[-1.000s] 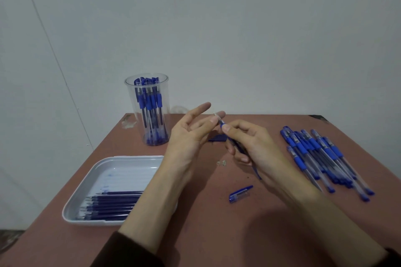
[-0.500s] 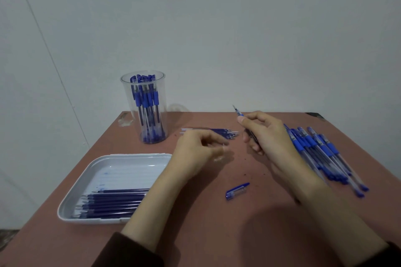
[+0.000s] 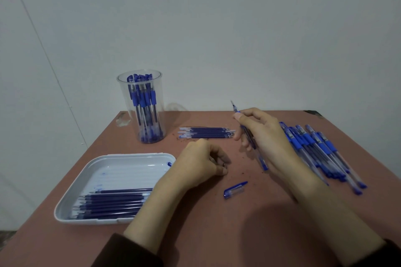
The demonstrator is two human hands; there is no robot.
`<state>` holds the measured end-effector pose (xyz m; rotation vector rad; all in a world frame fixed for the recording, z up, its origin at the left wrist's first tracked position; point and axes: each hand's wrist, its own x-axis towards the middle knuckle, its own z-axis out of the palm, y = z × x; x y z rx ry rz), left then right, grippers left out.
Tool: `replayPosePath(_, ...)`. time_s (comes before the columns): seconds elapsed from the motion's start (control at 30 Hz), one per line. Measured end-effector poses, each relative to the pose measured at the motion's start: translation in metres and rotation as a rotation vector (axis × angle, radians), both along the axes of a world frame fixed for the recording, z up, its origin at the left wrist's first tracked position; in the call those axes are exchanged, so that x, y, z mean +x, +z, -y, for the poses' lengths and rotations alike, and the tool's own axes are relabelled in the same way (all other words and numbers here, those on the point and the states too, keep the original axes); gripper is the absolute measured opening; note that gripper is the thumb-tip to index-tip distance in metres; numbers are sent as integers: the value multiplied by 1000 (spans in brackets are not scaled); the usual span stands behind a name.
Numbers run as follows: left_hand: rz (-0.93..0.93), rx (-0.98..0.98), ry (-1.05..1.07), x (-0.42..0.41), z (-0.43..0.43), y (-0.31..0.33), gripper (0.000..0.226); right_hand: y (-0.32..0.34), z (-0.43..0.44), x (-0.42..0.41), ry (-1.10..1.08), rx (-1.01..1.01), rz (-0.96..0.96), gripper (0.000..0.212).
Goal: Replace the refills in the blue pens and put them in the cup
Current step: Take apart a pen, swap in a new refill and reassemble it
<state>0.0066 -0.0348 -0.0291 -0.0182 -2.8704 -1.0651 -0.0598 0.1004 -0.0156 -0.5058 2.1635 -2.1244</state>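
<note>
Reddish-brown flat table [image 3: 217,234]. Far left: tall clear plastic cup [image 3: 124,99] upright, packed with blue pens [image 3: 143,97]. Just left of cup: crumpled clear plastic scrap [image 3: 122,119]. Near left: white rectangular plastic tray [image 3: 121,171], dark blue refills [image 3: 112,204] side by side in its near half. Back centre: short row of dark blue loose refills [image 3: 206,132] directly on table. Right side: overlapping pile of blue capped pens [image 3: 321,151]. Centre front: single blue-and-clear pen cap [image 3: 235,189]. Dark crumbs [image 3: 181,139] scattered mid-table.

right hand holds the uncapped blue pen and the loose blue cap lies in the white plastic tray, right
No: the head view shows the loose blue cap lying on the reddish-brown table, right of the white plastic tray, not in it. The right hand does hold the uncapped blue pen.
</note>
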Motion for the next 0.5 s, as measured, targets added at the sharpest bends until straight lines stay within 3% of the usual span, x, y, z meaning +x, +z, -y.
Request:
replayPosePath(0.27, 9, 22, 4, -2, 4, 0, 24, 1, 0, 2, -4, -28, 15, 11)
replayPosePath(0.33, -54, 153, 56, 0, 5, 3, 27, 2, -1, 1, -3, -32, 4, 12)
replayPosePath(0.43, -118, 518, 50, 2, 2, 12, 24, 4, 0, 1, 35, -104, 10, 12)
replayPosePath(0.5, -109, 628, 38, 2, -1, 15, 32, 5, 1, 2, 92, -179, 37, 11)
